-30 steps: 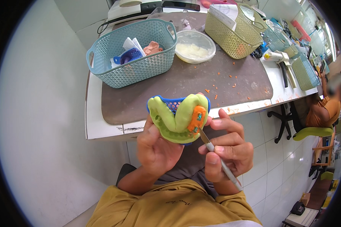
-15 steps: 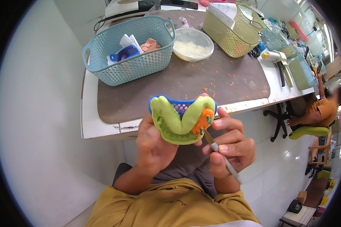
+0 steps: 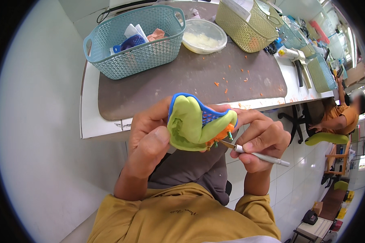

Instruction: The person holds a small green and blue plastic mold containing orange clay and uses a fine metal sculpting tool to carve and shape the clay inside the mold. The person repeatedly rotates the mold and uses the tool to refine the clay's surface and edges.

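My left hand (image 3: 147, 141) grips a dental impression (image 3: 184, 121), light green material in a blue perforated tray, by its left side. Orange material (image 3: 222, 134) fills part of its right side, with several small green and brass-coloured pins (image 3: 230, 135) sticking out. Between thumb and fingers my right hand (image 3: 263, 139) holds a grey-handled craft knife (image 3: 267, 158). Its blade tip meets or nearly meets the orange part beside a pin; exact contact is hard to tell. Some right fingers reach behind the tray's right edge.
Ahead is a bench with a brown mat (image 3: 158, 93) strewn with orange shavings. On it stand a blue basket (image 3: 138, 60) holding impressions, a round clear tub (image 3: 205, 38) and a yellow-green basket (image 3: 247, 30). A dispensing gun (image 3: 298, 60) lies farther right. Another person (image 3: 344, 115) sits at the far right.
The impression has turned and tilted, its right side now lower and seen more edge-on. My right hand and the knife have moved right, the handle lying flatter.
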`<state>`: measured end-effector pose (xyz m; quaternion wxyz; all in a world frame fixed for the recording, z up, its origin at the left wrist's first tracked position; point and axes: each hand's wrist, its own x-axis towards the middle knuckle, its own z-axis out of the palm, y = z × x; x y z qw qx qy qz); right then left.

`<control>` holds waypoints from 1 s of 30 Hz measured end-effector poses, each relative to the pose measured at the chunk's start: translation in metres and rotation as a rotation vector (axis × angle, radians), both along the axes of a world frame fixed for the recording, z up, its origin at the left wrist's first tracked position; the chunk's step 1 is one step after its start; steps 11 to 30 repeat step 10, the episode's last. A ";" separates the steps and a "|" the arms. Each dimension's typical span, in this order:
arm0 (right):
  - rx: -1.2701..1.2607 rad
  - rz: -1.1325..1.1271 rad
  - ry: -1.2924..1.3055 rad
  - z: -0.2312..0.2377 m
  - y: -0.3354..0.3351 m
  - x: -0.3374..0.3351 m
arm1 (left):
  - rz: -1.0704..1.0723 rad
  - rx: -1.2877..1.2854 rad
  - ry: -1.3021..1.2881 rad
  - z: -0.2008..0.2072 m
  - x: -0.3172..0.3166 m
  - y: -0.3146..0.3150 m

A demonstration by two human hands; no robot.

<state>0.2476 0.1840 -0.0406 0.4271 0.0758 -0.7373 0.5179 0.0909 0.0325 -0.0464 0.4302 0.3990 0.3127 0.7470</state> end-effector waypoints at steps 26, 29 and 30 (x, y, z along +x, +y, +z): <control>0.092 0.261 -0.116 0.020 0.027 0.013 | -0.074 -0.124 0.238 0.030 -0.005 -0.006; 0.092 0.261 -0.116 0.020 0.027 0.013 | -0.074 -0.124 0.238 0.030 -0.005 -0.006; 0.092 0.261 -0.116 0.020 0.027 0.013 | -0.074 -0.124 0.238 0.030 -0.005 -0.006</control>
